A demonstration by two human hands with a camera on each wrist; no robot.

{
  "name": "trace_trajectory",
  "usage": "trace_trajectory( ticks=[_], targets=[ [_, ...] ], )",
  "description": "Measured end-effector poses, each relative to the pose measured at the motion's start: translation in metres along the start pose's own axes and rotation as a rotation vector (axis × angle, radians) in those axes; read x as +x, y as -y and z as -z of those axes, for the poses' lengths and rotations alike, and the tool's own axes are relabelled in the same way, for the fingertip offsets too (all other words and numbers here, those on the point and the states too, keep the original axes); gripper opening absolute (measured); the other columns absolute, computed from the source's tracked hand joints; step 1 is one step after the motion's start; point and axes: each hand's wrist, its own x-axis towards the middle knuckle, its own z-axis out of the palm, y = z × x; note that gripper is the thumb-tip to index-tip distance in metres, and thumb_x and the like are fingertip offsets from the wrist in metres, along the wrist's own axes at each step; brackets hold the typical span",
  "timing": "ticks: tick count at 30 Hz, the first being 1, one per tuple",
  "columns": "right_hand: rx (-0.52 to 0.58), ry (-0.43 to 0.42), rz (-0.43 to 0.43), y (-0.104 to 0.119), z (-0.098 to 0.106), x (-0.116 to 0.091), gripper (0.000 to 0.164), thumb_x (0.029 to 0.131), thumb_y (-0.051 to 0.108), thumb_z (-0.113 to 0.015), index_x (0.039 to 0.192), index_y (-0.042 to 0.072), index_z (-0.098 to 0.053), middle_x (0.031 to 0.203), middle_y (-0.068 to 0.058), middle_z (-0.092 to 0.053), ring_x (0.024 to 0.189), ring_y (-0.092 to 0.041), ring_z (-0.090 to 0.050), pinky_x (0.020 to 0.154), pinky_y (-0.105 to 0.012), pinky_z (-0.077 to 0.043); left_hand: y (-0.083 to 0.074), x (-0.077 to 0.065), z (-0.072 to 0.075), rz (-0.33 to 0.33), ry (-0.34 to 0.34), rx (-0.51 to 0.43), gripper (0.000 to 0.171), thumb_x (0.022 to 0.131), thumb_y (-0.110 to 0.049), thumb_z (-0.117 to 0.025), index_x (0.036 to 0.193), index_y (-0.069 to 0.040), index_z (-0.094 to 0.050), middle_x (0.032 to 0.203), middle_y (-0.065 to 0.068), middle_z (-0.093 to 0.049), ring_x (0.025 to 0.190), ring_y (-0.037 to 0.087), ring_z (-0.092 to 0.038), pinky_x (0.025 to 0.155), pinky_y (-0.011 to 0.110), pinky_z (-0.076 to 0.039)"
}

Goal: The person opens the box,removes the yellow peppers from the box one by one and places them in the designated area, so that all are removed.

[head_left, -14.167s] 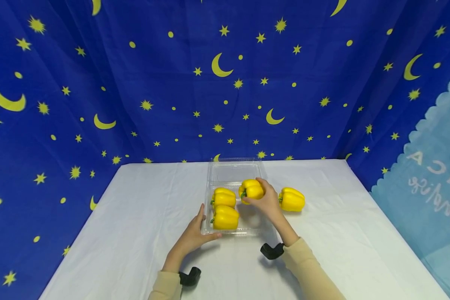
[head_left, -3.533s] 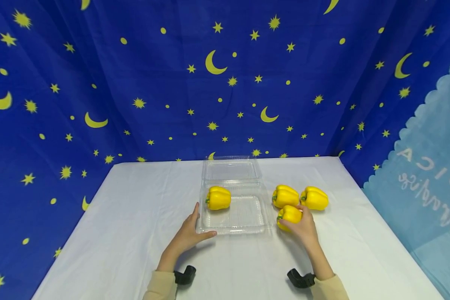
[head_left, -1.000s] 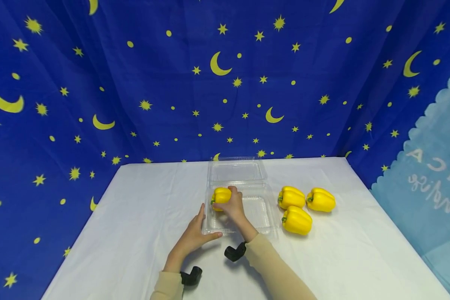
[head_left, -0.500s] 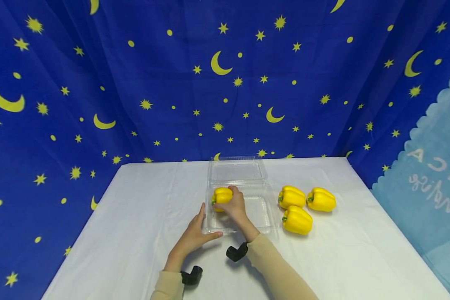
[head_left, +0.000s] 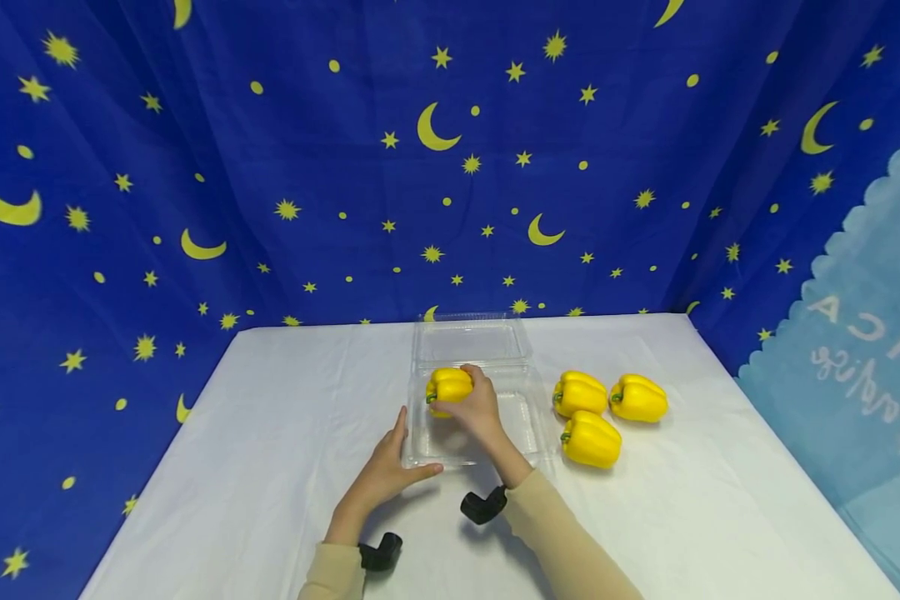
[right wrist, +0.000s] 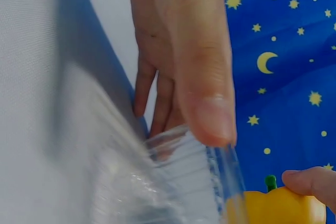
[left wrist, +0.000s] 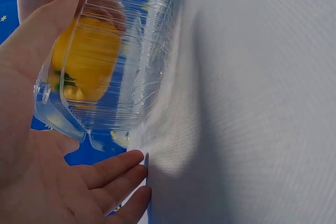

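Observation:
My right hand grips a yellow bell pepper over the left part of a clear plastic clamshell container. Thumb and fingers lie on opposite sides of the pepper, and its green stem points left. In the left wrist view the pepper shows through the ribbed wall. My left hand is at the container's near left corner, thumb tip on the rim and fingers spread straight. Three more yellow bell peppers lie right of the container: one behind, one in front and one farther right.
The container's lid lies folded back behind its base. A white cloth covers the table. Behind it hangs a blue curtain with moons and stars. Black mounts sit at both wrists.
Earlier, three peppers were in or over the container and one outside; now three lie on the table at right. In the last half second, my right hand raised its pepper slightly and moved it right.

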Motion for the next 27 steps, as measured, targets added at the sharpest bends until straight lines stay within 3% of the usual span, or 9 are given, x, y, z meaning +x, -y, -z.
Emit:
trace_trajectory(
  ticks=[9,27],
  targets=[
    [0.03,-0.014,-0.024,0.006,0.02,-0.006,0.082,0.062,0.016,-0.084,0.133,-0.001,-0.047,0.125,-0.024,-0.054,0.108,-0.034,-0.055,0.094,-0.047,-0.048,0.0,0.0,-0.001,0.0,0.003,0.006,0.117,0.072,-0.048,-0.079,0.154,-0.009,-0.005,0.155,0.027,-0.02,0.142,0.046,-0.024,0.111,0.063,-0.027],
    [-0.061,-0.058,-0.068,0.005,0.078,-0.013,0.084,0.067,0.02,-0.082,0.139,0.002,-0.042,0.134,-0.025,-0.049,0.118,-0.037,-0.05,0.1,-0.051,-0.043,0.001,0.0,-0.001,0.008,-0.001,0.009,0.119,0.071,-0.049,-0.079,0.154,-0.01,-0.004,0.156,0.026,-0.02,0.143,0.045,-0.02,0.113,0.061,-0.025]
  ],
)
